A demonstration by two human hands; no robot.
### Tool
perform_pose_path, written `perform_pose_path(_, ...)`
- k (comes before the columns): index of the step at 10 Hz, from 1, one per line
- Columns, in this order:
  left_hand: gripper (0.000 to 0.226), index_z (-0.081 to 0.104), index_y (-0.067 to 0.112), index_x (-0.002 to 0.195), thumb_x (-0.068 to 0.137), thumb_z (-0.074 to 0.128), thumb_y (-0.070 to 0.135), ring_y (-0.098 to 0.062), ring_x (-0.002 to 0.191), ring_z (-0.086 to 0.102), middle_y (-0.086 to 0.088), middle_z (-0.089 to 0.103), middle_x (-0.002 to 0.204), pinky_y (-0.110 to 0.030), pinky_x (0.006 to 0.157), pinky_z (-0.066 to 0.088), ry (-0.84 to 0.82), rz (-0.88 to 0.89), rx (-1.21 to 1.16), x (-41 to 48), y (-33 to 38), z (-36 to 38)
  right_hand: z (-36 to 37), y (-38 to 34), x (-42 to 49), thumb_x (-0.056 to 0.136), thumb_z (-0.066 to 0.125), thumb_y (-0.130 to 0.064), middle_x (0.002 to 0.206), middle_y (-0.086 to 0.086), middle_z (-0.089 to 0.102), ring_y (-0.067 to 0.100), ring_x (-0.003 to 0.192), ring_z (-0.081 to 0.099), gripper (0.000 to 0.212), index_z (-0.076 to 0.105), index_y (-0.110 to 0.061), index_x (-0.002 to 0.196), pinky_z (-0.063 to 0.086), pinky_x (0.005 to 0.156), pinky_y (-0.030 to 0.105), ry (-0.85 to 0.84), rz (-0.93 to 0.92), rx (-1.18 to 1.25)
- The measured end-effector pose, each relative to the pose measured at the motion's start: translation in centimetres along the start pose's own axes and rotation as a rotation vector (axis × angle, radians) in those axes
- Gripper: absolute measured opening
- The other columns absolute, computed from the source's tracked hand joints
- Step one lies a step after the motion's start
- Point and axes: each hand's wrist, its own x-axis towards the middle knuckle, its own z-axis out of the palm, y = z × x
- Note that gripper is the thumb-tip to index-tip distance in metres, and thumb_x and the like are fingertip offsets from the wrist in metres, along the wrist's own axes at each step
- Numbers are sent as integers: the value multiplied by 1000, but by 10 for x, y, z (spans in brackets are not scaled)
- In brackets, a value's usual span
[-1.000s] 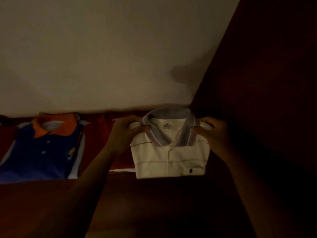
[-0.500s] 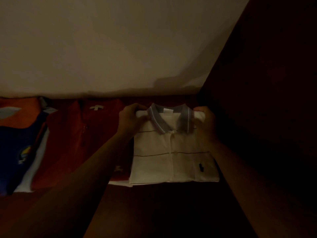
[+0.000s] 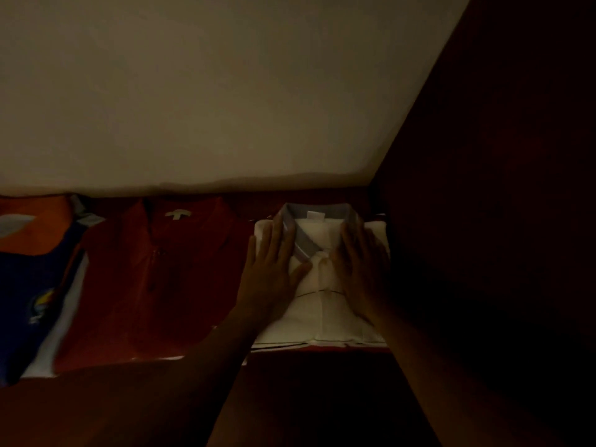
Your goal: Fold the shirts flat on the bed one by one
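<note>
Our left hand [image 3: 271,275] and right hand [image 3: 361,269] press flat-fingered on the cream shirt [image 3: 322,317], which runs lengthwise away from us, collar [image 3: 301,243] farthest. Its label [image 3: 315,215] (white) is unreadable.

The cream shirt [image 3: 322,317] is showing as soft matt cloth, lying smooth across its front with only faint creases, and its grey collar [image 3: 301,245] is looking like a firmer cloth. The red shirt [image 3: 154,301] is reading as matt cloth too, giving off no shine, while the blue and orange shirt [image 3: 25,279] is looking slightly smoother. The wall [image 3: 225,91] is appearing matt and even. Dim light is hiding the weave of the dark red bed cover [image 3: 290,398].
</note>
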Motion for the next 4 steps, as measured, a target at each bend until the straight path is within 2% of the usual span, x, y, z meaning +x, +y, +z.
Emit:
perform_pose_path(1,81,-11,21,159,96,6,70,-21,152,-20,-5,-20,165,-45,124,-7,36,-13,8,-2,0,8,4,8,4,94,7,-62,165,0,-18,19,152,-16,65,-17,-38,150,-5,123,41,-64,-6,90)
perform_pose_path(2,83,-13,21,158,94,6,71,-22,151,-23,-5,-21,164,-43,122,-12,-16,-28,11,1,0,7,-4,5,13,98,13,-62,165,-2,-19,21,152,-14,66,-12,-38,154,-3,123,44,-136,28,85)
perform_pose_path(3,83,-15,23,157,97,20,69,-24,151,-22,-6,-24,164,-47,121,-9,-209,-36,-14,11,-3,-13,-34,-7,23,102,23,-59,166,1,-13,28,153,-5,67,0,-31,159,4,123,49,-297,72,78)
perform_pose_path(4,73,16,24,158,99,34,63,-30,152,15,-8,7,167,-54,119,19,-337,-68,-111,20,-1,-56,-73,-27,23,103,34,-53,159,12,30,34,143,33,58,35,-20,151,30,115,51,-366,94,102)
